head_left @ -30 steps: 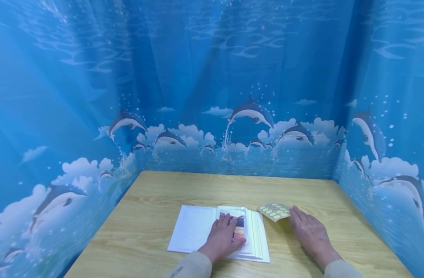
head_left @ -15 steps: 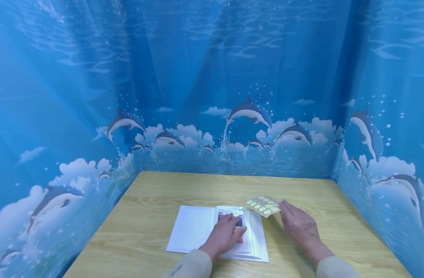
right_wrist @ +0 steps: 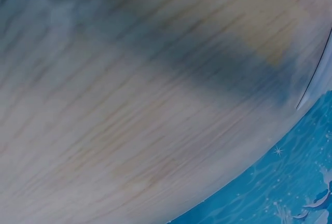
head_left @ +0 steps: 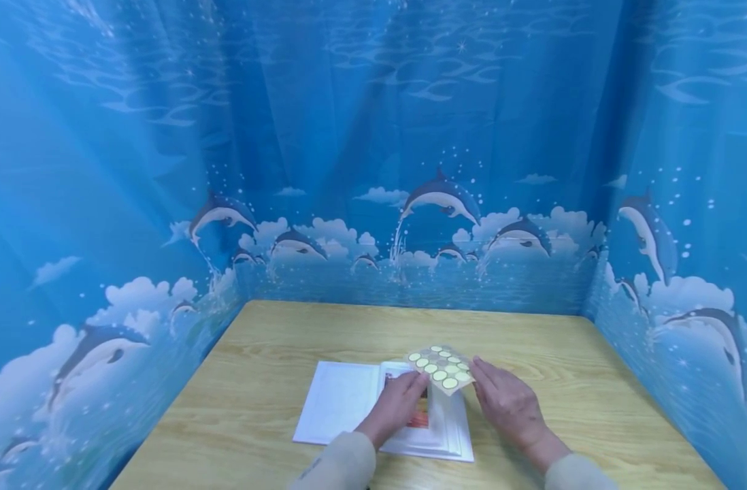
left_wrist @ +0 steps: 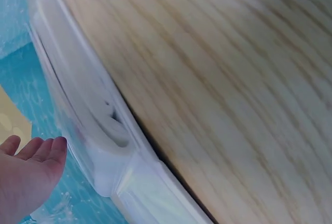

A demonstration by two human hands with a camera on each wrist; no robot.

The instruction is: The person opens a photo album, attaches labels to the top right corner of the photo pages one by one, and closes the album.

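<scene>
A tan sheet of round pale-green stickers (head_left: 442,368) is pinched at its near edge by the right hand (head_left: 507,405) and held tilted above the open white photo album (head_left: 386,416), seemingly so the dots face up within reach. The left hand (head_left: 396,407) is laid on the album's right page over a small photo, fingers fairly straight, fingertips beside the sheet, probably to keep the page flat. The light wooden table (head_left: 563,354) is enclosed by blue dolphin-printed curtains (head_left: 373,170).

One light wooden surface (head_left: 551,354) carries one open white album (head_left: 343,408), one tan sheet of round green stickers (head_left: 441,367), and two hands: left hand (head_left: 398,407), right hand (head_left: 505,401).
</scene>
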